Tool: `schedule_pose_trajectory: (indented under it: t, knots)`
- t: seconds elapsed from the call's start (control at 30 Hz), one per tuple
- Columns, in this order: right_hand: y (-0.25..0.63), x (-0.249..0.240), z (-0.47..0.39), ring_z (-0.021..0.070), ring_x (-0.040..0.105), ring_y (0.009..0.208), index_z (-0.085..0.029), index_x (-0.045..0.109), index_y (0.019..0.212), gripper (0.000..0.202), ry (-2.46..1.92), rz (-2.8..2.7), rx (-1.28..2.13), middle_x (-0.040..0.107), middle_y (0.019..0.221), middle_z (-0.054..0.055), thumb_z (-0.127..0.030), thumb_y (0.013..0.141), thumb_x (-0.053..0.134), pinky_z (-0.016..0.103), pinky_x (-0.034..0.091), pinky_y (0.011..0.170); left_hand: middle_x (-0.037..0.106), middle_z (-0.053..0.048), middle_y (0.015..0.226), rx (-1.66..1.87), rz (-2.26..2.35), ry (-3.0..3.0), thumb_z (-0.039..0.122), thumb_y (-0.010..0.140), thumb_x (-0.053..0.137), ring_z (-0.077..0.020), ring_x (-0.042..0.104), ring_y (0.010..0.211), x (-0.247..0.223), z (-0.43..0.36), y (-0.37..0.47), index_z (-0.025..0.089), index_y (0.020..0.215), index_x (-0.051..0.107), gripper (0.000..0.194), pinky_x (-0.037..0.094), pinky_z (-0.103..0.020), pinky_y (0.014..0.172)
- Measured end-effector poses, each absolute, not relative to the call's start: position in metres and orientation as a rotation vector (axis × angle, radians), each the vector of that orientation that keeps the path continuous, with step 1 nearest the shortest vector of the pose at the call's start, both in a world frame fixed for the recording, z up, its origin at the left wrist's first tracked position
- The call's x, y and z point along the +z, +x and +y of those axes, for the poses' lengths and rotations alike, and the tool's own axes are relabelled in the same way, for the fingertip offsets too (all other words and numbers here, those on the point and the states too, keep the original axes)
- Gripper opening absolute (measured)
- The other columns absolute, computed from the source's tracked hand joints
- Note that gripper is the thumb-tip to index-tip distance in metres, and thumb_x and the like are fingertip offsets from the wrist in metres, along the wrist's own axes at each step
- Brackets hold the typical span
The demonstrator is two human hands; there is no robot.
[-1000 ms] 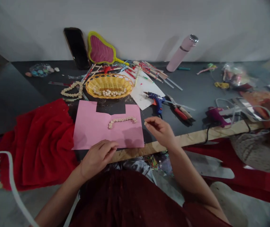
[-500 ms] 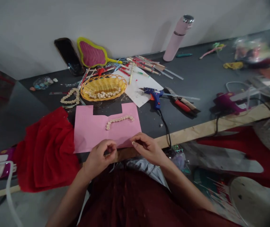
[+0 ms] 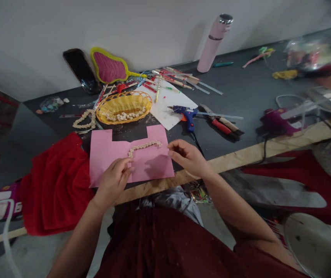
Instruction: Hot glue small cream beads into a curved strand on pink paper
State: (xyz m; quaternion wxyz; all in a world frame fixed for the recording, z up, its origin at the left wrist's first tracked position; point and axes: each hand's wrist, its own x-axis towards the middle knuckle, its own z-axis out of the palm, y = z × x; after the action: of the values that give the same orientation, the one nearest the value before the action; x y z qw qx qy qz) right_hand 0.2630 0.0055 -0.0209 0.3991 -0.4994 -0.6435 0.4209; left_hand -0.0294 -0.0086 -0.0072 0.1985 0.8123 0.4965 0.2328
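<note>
A curved strip of small pale pieces (image 3: 144, 146) lies on a pink paper (image 3: 103, 154) at the table's front. My left hand (image 3: 115, 175) is over the paper's lower part, its fingertips just below the strip's left end; whether they touch it is unclear. To the right of the strip, my right hand (image 3: 187, 155) hovers at the paper's right edge, thumb and forefinger pinched together; anything between them is too small to make out. Behind the paper stands a yellow basket (image 3: 125, 101) with more pale pieces inside.
A blue glue gun (image 3: 187, 114) lies on white paper, with red-handled pliers (image 3: 222, 127) beside it. Red cloth (image 3: 58, 185) covers the left front. A phone (image 3: 81, 70), a pink bottle (image 3: 214, 44) and scattered sticks are at the back. A pale-piece heart (image 3: 84, 119) lies left of the basket.
Both hands have moved forward over the pink paper and farther apart. My left hand is now by the strip's left end, my right hand near its right end. The view has shifted slightly.
</note>
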Motion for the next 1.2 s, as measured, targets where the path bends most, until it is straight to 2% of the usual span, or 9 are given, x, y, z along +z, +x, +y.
schedule_pose_trajectory:
  t: [0.13,0.27,0.4,0.57,0.77,0.9,1.07,1.2]
  knots:
    - [0.265,-0.023,0.034,0.0179,0.064,0.085,-0.019,0.064,0.129,0.041,-1.399,-2.036,0.801,0.068,0.107,0.01,-0.015,0.089,0.06,0.03,0.051,0.079,0.063,-0.013,0.138,0.447,1.323,2.417,0.028,0.097,0.056,-0.0299,0.056,0.129,-0.01,0.019,-0.042,0.019,0.143,0.053,0.046,0.046,-0.048,0.113]
    - [0.262,-0.027,0.052,0.0228,0.066,0.098,-0.012,0.06,0.138,0.046,-1.448,-2.249,0.718,0.068,0.113,0.014,-0.018,0.092,0.063,0.034,0.051,0.091,0.055,-0.016,0.151,0.26,1.304,2.476,0.024,0.094,0.06,-0.0341,0.049,0.138,-0.013,0.042,-0.048,0.017,0.148,0.051,0.056,0.043,-0.054,0.116]
    - [0.258,-0.028,0.059,0.0222,0.067,0.097,-0.014,0.062,0.134,0.041,-1.451,-2.342,0.73,0.07,0.107,0.011,-0.02,0.093,0.064,0.033,0.051,0.089,0.057,-0.016,0.151,0.206,1.277,2.459,0.024,0.094,0.059,-0.0329,0.053,0.138,-0.019,0.054,-0.051,0.017,0.148,0.051,0.055,0.043,-0.055,0.117]
    - [0.253,-0.025,0.057,0.0209,0.066,0.094,-0.014,0.064,0.129,0.035,-1.473,-2.379,0.724,0.07,0.107,0.011,-0.017,0.094,0.06,0.031,0.05,0.087,0.058,-0.015,0.15,0.196,1.267,2.413,0.023,0.096,0.051,-0.0291,0.055,0.138,-0.024,0.059,-0.049,0.016,0.148,0.052,0.052,0.045,-0.05,0.117]
    - [0.248,-0.022,0.054,0.0214,0.068,0.098,-0.015,0.067,0.123,0.029,-1.553,-2.406,0.688,0.069,0.114,0.013,-0.016,0.096,0.056,0.03,0.051,0.088,0.062,-0.015,0.146,0.183,1.263,2.41,0.022,0.097,0.049,-0.0284,0.058,0.135,-0.025,0.059,-0.044,0.012,0.142,0.058,0.047,0.046,-0.046,0.116]
    - [0.245,-0.023,0.052,0.0217,0.069,0.097,-0.016,0.068,0.119,0.026,-1.568,-2.424,0.646,0.07,0.113,0.013,-0.017,0.097,0.055,0.031,0.052,0.087,0.065,-0.012,0.142,0.203,1.258,2.422,0.023,0.098,0.049,-0.028,0.061,0.131,-0.027,0.059,-0.043,0.017,0.139,0.062,0.043,0.048,-0.047,0.114]
    - [0.245,-0.024,0.051,0.0218,0.069,0.095,-0.016,0.069,0.12,0.027,-1.549,-2.429,0.634,0.071,0.112,0.013,-0.018,0.097,0.054,0.032,0.053,0.087,0.067,-0.012,0.14,0.235,1.238,2.434,0.025,0.098,0.049,-0.0274,0.062,0.128,-0.029,0.059,-0.044,0.018,0.137,0.063,0.042,0.05,-0.047,0.112]
    - [0.247,-0.024,0.052,0.0235,0.069,0.099,-0.014,0.061,0.136,0.041,-1.53,-2.422,0.651,0.07,0.114,0.015,-0.017,0.096,0.056,0.034,0.053,0.09,0.068,-0.012,0.139,0.256,1.237,2.437,0.024,0.099,0.049,-0.0273,0.062,0.127,-0.03,0.058,-0.044,0.017,0.136,0.064,0.041,0.049,-0.047,0.112]
